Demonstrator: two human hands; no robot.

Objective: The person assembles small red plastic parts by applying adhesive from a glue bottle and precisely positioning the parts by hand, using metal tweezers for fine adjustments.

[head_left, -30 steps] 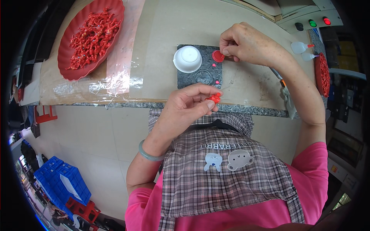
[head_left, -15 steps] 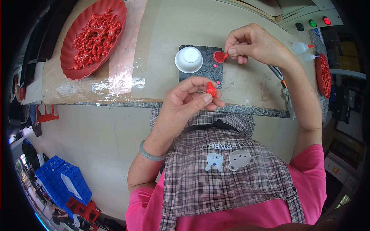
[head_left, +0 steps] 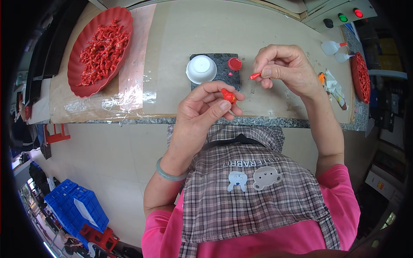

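Between the thumb and fingers of my left hand [head_left: 202, 105] is a small red figurine piece [head_left: 228, 96] with a bit of yellow on it, held over the table's near edge. My right hand [head_left: 286, 71] pinches a slim red piece [head_left: 255, 76], held to the right of the figurine piece and apart from it. Beyond both hands lies a dark stone slab [head_left: 222, 60]. On it stand a white upturned cup [head_left: 201, 70] and a small round red cap [head_left: 234, 64]. A pink blob [head_left: 230, 74] shows beside the cap.
A scalloped red tray [head_left: 75, 81] piled with small red parts stands at the left. Another red tray [head_left: 355, 64] of parts is at the far right, near two squeeze bottles [head_left: 330, 47]. A stained cloth [head_left: 333, 86] and an orange-handled tool [head_left: 321, 78] lie right of my right hand.
My right hand has come away from the red cap toward me, bringing the slim red piece nearer the left hand. The figurine piece has tilted in my left fingers. The view has shifted slightly.
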